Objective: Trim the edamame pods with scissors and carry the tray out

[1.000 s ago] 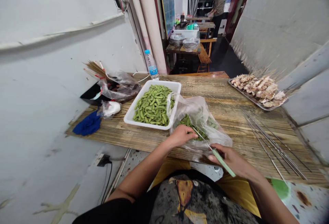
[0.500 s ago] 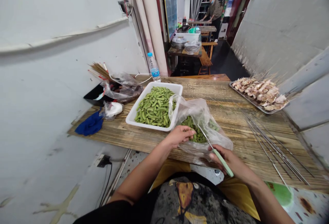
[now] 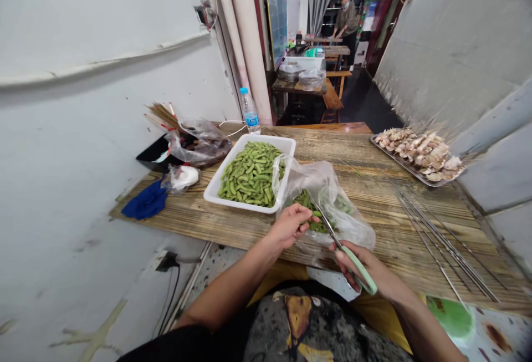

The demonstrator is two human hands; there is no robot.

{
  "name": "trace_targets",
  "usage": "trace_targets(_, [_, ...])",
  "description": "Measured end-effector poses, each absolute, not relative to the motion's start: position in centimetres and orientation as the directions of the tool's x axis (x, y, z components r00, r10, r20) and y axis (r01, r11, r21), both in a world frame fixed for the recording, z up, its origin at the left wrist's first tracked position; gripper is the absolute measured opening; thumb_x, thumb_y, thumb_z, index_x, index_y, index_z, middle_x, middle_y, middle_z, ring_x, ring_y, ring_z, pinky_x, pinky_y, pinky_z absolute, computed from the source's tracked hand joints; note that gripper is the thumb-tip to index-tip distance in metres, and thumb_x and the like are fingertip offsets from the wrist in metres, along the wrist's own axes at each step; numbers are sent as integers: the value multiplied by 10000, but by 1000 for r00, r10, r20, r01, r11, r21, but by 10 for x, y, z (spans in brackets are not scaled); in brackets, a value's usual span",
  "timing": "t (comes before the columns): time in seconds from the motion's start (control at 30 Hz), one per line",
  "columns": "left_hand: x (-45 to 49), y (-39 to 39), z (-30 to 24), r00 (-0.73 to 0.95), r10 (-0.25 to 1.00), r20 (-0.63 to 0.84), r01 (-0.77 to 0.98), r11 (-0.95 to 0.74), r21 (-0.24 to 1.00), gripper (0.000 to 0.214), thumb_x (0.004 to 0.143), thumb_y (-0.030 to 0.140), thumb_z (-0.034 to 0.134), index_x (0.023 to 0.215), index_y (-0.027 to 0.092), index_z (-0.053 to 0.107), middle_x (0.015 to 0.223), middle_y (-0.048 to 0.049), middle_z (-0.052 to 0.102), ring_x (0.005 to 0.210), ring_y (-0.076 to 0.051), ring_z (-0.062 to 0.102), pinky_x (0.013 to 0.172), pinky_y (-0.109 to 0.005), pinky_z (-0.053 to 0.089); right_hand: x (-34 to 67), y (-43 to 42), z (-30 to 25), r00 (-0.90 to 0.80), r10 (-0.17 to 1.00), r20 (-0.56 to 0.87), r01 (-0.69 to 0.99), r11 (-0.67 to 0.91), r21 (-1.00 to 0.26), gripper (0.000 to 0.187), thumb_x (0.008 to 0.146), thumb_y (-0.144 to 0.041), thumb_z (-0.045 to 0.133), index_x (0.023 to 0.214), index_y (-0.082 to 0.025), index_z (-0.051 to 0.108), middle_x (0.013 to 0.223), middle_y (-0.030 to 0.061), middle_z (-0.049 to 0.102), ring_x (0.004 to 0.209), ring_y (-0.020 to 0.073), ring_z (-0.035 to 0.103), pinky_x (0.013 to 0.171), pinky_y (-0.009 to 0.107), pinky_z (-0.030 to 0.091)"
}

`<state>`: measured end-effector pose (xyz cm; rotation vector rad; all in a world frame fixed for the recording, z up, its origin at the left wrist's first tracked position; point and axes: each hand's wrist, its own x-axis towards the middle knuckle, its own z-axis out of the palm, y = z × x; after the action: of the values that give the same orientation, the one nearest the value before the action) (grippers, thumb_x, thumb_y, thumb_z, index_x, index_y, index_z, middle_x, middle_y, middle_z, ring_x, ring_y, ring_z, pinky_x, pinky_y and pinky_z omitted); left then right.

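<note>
My left hand [image 3: 292,224] pinches a green edamame pod [image 3: 316,214] in its fingertips, above the mouth of a clear plastic bag [image 3: 357,232]. In my right hand [image 3: 359,265] is a pair of scissors [image 3: 353,260] with pale green handles. The blades point up and left, with their tips close to the pod. Green pods and bits [image 3: 305,198] lie inside the bag. Left of the bag, a white plastic tub [image 3: 233,204] holds a heap of edamame pods [image 3: 249,176]; the bag's edge overlaps its right rim.
On the wooden table [image 3: 349,148] stand a water bottle [image 3: 251,112] and a metal tray [image 3: 415,174] of skewered meat. Long metal skewers [image 3: 449,245] lie at right. A blue cloth [image 3: 145,201] and black box [image 3: 153,154] sit left. A person [image 3: 346,18] stands at a far table.
The scissors have turned, so both handle loops now show, and their blades have come nearer my left fingertips. A pod now shows more clearly in my left hand.
</note>
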<state>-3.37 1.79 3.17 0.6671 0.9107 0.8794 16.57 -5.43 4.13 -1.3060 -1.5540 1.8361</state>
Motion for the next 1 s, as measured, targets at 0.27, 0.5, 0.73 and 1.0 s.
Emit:
trace_targets(0.27, [-33, 11, 28, 205, 898, -390, -416, 441, 796, 307, 658, 308, 692, 755, 164, 439, 740, -65, 672, 365, -10, 344, 356, -155, 107, 166, -56, 37, -494, 773, -397, 245, -314, -917, 365, 873, -541, 470, 987, -194, 465, 615, -71, 418, 433, 61, 404, 379, 186, 375])
trace_targets(0.5, [-30, 2, 30, 245, 875, -417, -443, 484, 755, 339, 627, 314, 714, 746, 157, 438, 763, -70, 666, 373, -3, 341, 358, -157, 98, 163, -56, 34, -485, 771, -412, 210, -355, -911, 378, 857, -555, 489, 966, -193, 484, 527, -93, 382, 373, 53, 359, 337, 166, 316])
trace_targets(0.73, [-26, -5, 29, 153, 885, -440, -511, 451, 731, 280, 659, 237, 667, 768, 163, 420, 776, -71, 672, 390, -10, 362, 362, -149, 120, 157, -56, 41, -477, 787, -391, 171, -353, -920, 410, 836, -577, 502, 977, -192, 502, 585, -77, 426, 404, 63, 390, 359, 186, 363])
trace_targets(1.0, [-22, -9, 27, 143, 871, -469, -556, 463, 690, 268, 680, 234, 659, 775, 162, 419, 799, -81, 671, 387, -6, 355, 366, -150, 105, 158, -56, 39, -478, 790, -383, 245, -299, -923, 390, 871, -558, 456, 1000, -192, 496, 602, -65, 454, 410, 61, 399, 373, 186, 354])
